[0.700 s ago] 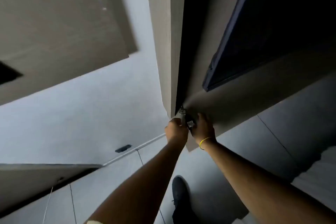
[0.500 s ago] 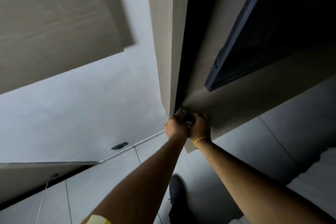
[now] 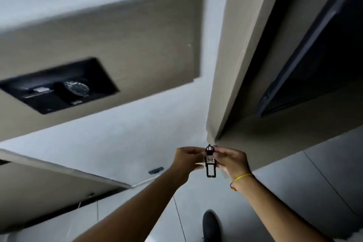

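Note:
A small black key tag [image 3: 210,167] with a white label reading 407 hangs upright between my two hands. My left hand [image 3: 187,158] pinches it from the left with curled fingers. My right hand [image 3: 230,160], with a yellow band at the wrist, pinches it from the right. Both hands are just below the bottom corner of a beige door panel [image 3: 231,55], and the tag's top ring sits close to that corner. Any key on the tag is hidden by my fingers.
A dark opening [image 3: 318,45] lies right of the door panel. On the wall to the left is a beige panel with a black recessed unit [image 3: 59,88]. Another beige panel [image 3: 49,186] stands low on the left. My dark shoe [image 3: 211,226] rests on the grey tiled floor.
My hands have drawn back a little from the door's corner, and the key tag now hangs in plain sight between them. The camera has swung, bringing the black wall unit into view.

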Motion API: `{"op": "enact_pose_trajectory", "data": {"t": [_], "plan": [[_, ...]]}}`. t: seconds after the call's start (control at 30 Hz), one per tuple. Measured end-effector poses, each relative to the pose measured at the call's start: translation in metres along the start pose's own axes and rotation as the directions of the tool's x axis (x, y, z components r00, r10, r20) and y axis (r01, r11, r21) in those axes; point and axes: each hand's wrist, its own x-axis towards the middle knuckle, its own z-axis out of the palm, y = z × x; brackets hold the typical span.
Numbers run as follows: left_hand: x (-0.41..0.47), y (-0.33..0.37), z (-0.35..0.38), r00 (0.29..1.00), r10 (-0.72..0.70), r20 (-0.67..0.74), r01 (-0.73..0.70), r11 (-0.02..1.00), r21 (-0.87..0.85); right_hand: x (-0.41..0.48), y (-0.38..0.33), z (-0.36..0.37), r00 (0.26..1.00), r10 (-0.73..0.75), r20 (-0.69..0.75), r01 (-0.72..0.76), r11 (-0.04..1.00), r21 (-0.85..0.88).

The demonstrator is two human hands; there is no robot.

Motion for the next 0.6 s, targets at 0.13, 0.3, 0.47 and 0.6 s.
{"op": "enact_pose_trajectory", "data": {"t": [0.13,0.3,0.47,0.6], "plan": [[-0.083,0.072,-0.073,0.985,0.172,0.008,-0.172,0.985,0.005,-0.062,-0.059,0.072,0.965,-0.091,0.244,0.073,0.994,0.082],[-0.175,0.178,-0.158,0.904,0.426,-0.040,-0.423,0.904,0.071,-0.127,-0.152,0.179,0.828,-0.260,0.496,0.252,0.964,0.085],[-0.249,0.268,-0.221,0.791,0.605,-0.089,-0.585,0.792,0.176,-0.182,-0.232,0.271,0.693,-0.379,0.613,0.432,0.899,0.067],[-0.277,0.305,-0.253,0.744,0.663,-0.087,-0.634,0.740,0.224,-0.206,-0.268,0.314,0.616,-0.451,0.646,0.566,0.824,0.035]]}}
